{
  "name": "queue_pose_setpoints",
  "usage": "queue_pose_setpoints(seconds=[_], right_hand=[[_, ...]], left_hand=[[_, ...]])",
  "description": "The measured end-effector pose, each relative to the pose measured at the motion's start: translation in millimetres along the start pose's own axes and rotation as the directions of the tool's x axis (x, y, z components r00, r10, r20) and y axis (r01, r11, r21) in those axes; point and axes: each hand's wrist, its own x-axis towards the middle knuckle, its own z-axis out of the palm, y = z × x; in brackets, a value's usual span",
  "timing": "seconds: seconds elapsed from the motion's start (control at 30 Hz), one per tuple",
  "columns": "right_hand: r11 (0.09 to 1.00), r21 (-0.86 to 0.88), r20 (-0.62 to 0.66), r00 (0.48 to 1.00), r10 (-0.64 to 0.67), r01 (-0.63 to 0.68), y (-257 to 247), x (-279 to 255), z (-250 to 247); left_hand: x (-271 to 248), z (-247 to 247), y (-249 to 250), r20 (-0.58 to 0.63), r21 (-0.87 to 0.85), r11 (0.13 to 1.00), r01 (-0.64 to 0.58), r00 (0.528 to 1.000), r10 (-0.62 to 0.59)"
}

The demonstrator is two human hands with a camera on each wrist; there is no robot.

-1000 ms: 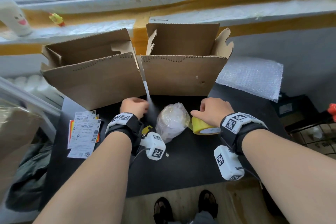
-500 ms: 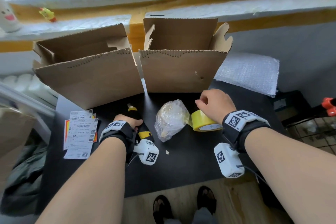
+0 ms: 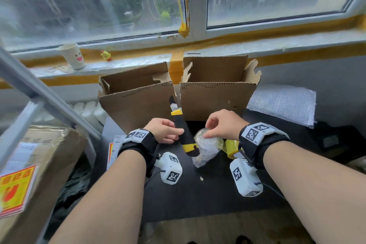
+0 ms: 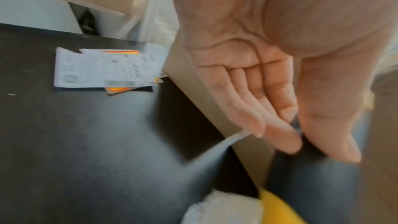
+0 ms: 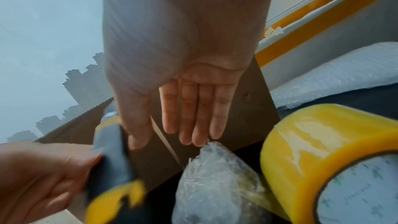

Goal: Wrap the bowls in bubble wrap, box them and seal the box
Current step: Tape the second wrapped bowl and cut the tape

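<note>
The left hand [image 3: 164, 131] has lifted the black and yellow knife [image 3: 183, 130] off the table [image 3: 217, 194]; half a second ago this knife lay flat under the hand, and now it is raised, its tip pointing up in front of the gap between the boxes. The fingers and thumb are curled round the handle, as the right wrist view shows. The right hand [image 3: 221, 125] has left the tape roll [image 3: 230, 147], which it held a second ago, and its fingers are now straight and close together, the tips touching the top of the wrapped bowl [image 3: 207, 147]. This bowl lies on the table between the knife and the roll, just in front of the right box [image 3: 215, 99]. I judge that the wrapping of this bowl is nearly done and the knife is meant to cut the tape, which seems to run from the roll to the bundle; the boxing is not yet started. The count: one wrapped bowl, and I see no other bowl; one tape roll; one knife; two open boxes, the left box [image 3: 136, 105] and the right one, standing side by side, what is inside them hidden; one bubble wrap sheet [image 3: 283, 105] at the right, well apart from the hands; a small stack of labels [image 4: 103, 71] at the left edge of the table.
</note>
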Motion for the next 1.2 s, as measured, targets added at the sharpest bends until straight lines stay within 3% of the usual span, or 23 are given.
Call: queue_pose_setpoints(seconds=[0.13,0.23,0.3,0.37,0.43,0.5,0.6,0.7,0.83,1.07,1.2], right_hand=[[0.999,0.016,0.100,0.994,0.042,-0.044,-8,-2,2],[0.990,-0.063,0.065,0.989,0.130,-0.126,-2,-8,-1],[0.974,-0.026,0.066,0.972,0.226,-0.225,10,-16,-7],[0.933,0.106,0.126,0.935,0.331,-0.345,29,-26,-12],[0.843,0.262,0.192,0.881,0.432,-0.470,46,-37,-14],[0.756,0.327,0.260,0.823,0.505,-0.567,52,-47,-13],[0.725,0.276,0.361,0.768,0.530,-0.631,48,-54,-11],[0.708,0.225,0.422,0.722,0.549,-0.670,40,-54,-6],[0.704,0.188,0.449,0.697,0.559,-0.685,25,-51,-5],[0.695,0.070,0.437,0.648,0.624,-0.716,2,-45,-6],[0.717,0.037,0.403,0.667,0.627,-0.696,1,-37,-5]], left_hand=[[-1,32,36,0.084,-0.054,0.996,-0.071,0.994,0.075],[-1,61,53,0.169,0.006,0.993,-0.122,0.978,0.119],[5,72,54,0.243,0.022,0.993,-0.120,0.964,0.111],[14,74,49,0.200,0.201,0.967,-0.159,0.973,0.119],[25,73,40,0.101,0.572,0.793,-0.207,0.978,0.182],[33,80,30,0.134,0.788,0.574,-0.222,0.972,0.192],[43,98,14,0.271,0.856,0.435,-0.279,0.959,0.082],[51,107,-2,0.315,0.893,0.322,-0.314,0.948,0.050],[53,105,-10,0.269,0.903,0.309,-0.298,0.954,0.134],[54,106,-13,0.204,0.905,0.350,-0.241,0.969,0.139],[54,106,-13,0.193,0.901,0.369,-0.229,0.972,0.134]])
